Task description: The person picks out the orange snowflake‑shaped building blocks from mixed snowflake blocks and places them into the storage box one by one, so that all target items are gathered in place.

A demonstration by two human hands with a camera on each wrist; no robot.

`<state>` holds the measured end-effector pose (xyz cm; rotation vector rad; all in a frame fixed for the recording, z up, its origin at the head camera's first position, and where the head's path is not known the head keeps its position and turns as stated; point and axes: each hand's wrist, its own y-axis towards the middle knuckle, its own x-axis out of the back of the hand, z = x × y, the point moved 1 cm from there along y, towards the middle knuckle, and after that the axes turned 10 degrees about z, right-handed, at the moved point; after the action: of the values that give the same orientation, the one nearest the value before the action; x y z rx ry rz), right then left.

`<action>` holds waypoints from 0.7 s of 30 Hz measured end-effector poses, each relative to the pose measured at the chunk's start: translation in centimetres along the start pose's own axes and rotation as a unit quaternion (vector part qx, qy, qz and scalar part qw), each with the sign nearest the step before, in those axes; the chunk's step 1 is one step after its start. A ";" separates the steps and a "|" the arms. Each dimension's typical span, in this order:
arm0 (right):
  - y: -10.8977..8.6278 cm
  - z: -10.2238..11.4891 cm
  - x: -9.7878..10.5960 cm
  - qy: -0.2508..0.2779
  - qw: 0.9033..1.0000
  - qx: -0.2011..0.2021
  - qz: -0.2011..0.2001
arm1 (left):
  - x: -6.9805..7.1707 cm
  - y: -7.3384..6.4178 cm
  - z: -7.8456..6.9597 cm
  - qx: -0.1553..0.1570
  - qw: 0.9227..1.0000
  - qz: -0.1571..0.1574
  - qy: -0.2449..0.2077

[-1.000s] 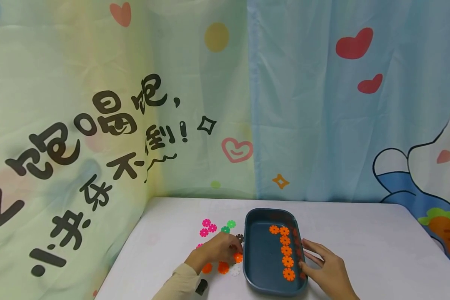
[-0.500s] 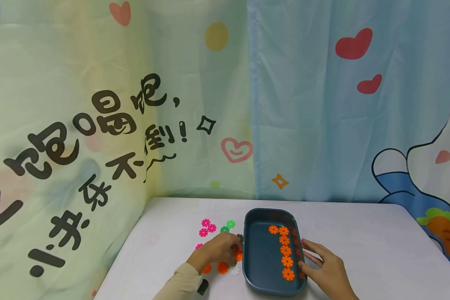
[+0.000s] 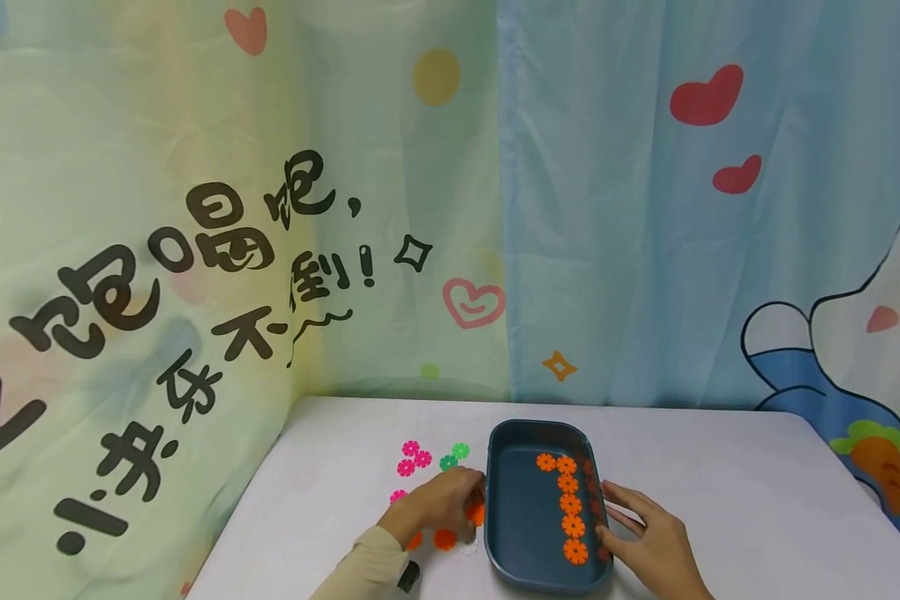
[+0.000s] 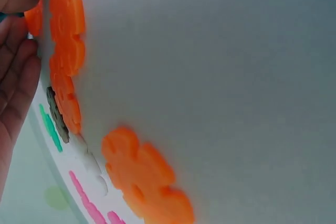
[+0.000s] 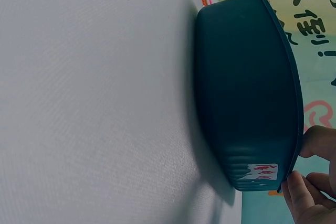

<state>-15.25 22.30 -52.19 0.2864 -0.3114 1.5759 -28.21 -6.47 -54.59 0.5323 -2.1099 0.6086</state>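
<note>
Basically, orange piece (image 3: 478, 513): seen at the fingertips of the left hand (image 3: 447, 498), to their right, left of the tray (image 3: 517, 533)
Long axis: none made out on piece; tray's is set front to back
Nearer hand: left
Left fingers: bent downward; whether piece is pinched can't be told
Right hand (image 3: 648, 533): tray rim pinched by thumb and fingers

One tray (image 3: 521, 525) holds six orange flower pieces (image 3: 570, 504); outside show four pink pieces (image 3: 406, 468), two green pieces (image 3: 448, 462), one dark piece (image 4: 56, 116), and at least three loose orange pieces (image 3: 444, 540) and one white piece (image 3: 470, 548).
</note>
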 end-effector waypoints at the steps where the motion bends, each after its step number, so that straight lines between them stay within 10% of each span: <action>1: 0.0 0.0 0.0 0.002 1.000 -0.002 0.001 | 0.0 -0.1 0.1 -0.001 1.000 -0.003 -0.001; 21: 0.1 0.1 -0.2 0.003 1.000 -0.010 -0.002 | 0.9 -1.3 0.2 0.012 0.998 -0.032 -0.061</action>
<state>-15.34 22.06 -52.19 0.2670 -0.3224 1.5675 -28.08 -7.69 -53.65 0.6638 -2.1930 0.5791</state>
